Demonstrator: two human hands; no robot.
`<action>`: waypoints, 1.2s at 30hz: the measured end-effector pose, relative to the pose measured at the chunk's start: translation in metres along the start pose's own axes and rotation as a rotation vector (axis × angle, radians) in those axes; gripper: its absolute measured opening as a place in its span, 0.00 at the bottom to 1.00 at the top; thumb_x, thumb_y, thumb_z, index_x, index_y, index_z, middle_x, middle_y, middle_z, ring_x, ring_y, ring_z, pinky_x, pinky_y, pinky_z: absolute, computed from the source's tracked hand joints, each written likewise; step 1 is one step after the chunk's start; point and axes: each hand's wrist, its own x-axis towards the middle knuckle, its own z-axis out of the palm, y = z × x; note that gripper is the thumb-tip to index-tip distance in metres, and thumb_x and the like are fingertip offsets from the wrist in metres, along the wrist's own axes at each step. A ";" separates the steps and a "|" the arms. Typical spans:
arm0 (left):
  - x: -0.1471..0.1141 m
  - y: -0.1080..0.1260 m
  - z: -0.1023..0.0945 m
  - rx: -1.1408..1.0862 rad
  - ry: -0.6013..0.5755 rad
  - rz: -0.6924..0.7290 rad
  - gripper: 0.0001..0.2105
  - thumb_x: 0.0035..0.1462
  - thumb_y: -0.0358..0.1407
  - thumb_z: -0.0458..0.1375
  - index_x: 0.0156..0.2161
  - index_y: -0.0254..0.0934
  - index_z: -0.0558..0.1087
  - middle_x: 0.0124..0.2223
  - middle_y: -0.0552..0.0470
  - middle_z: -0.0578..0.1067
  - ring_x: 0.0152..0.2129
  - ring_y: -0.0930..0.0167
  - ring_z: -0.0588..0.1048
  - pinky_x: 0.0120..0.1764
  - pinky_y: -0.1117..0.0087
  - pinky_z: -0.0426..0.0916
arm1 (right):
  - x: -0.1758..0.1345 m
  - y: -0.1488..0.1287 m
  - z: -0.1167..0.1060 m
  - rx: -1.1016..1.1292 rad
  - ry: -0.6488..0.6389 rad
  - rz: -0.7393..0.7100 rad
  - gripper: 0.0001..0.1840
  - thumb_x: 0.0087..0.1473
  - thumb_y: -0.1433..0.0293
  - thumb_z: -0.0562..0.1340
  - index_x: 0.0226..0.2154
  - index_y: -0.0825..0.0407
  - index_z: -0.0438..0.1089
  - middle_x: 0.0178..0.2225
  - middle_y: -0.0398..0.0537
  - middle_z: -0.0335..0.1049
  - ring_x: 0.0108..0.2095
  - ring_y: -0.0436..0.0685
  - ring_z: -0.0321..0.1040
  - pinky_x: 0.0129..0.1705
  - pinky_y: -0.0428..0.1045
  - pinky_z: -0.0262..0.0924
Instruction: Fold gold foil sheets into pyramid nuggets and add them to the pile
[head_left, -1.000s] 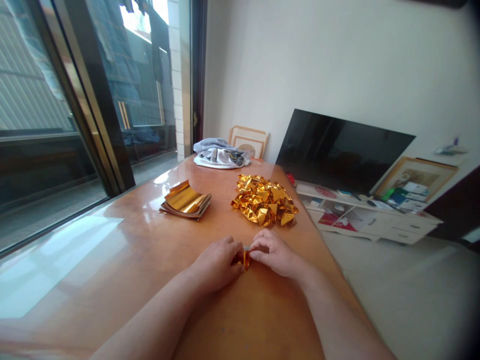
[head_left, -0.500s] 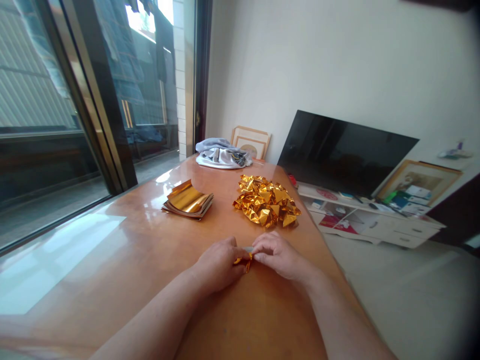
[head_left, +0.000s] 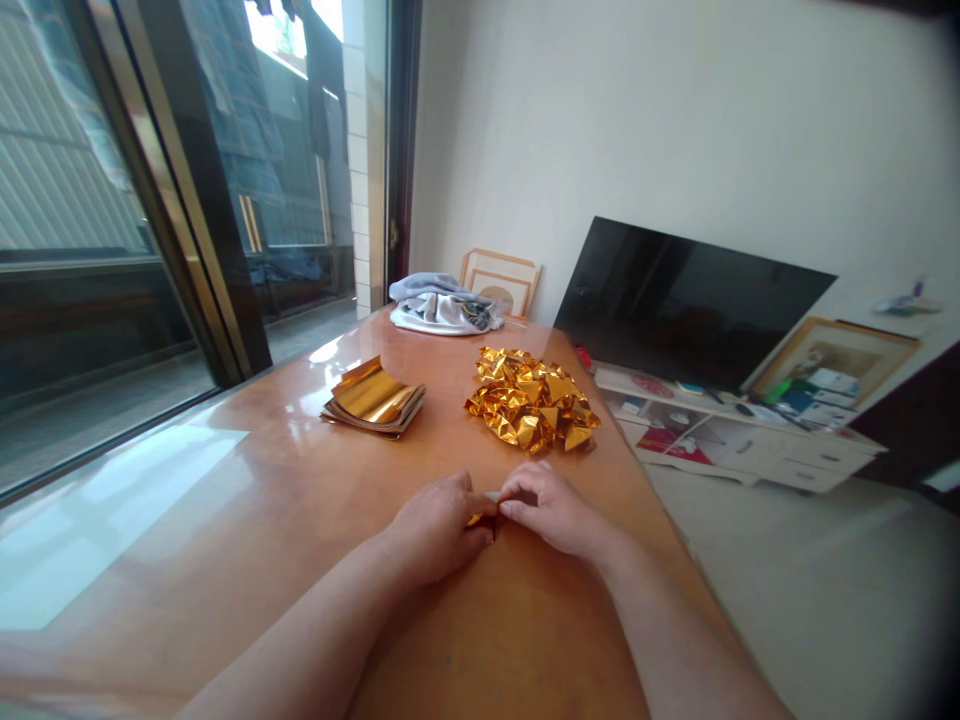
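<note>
My left hand (head_left: 439, 527) is closed on a small piece of gold foil paper (head_left: 475, 519), low over the near part of the table. Most of that piece is hidden by the fingers, with a pale edge showing at the top. My right hand (head_left: 553, 508) pinches its right end, thumb and forefinger together, touching the left fingertips. Beyond the hands, a heap of folded gold foil pieces (head_left: 534, 400) lies to the right. To the left is a stack of flat gold foil sheets (head_left: 373, 398), its top sheet curling up at the back.
The glossy brown table (head_left: 247, 540) has its right edge beside my right forearm. Bundled grey-white cloth (head_left: 442, 305) lies at its far end. A television (head_left: 690, 305) stands on a low white cabinet (head_left: 795, 460) to the right; a sliding glass door (head_left: 165, 200) is at left.
The right fingertips have moved slightly left, closer to the left fingers, and less of the held foil shows between them. The heap and the stack have stayed as they were.
</note>
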 end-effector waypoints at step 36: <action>-0.001 0.002 -0.002 -0.013 0.019 -0.052 0.12 0.54 0.36 0.60 0.45 0.43 0.69 0.44 0.51 0.73 0.38 0.65 0.72 0.39 0.68 0.65 | 0.000 -0.005 0.009 -0.137 0.062 0.095 0.08 0.57 0.61 0.67 0.32 0.48 0.72 0.37 0.45 0.69 0.40 0.56 0.63 0.42 0.51 0.57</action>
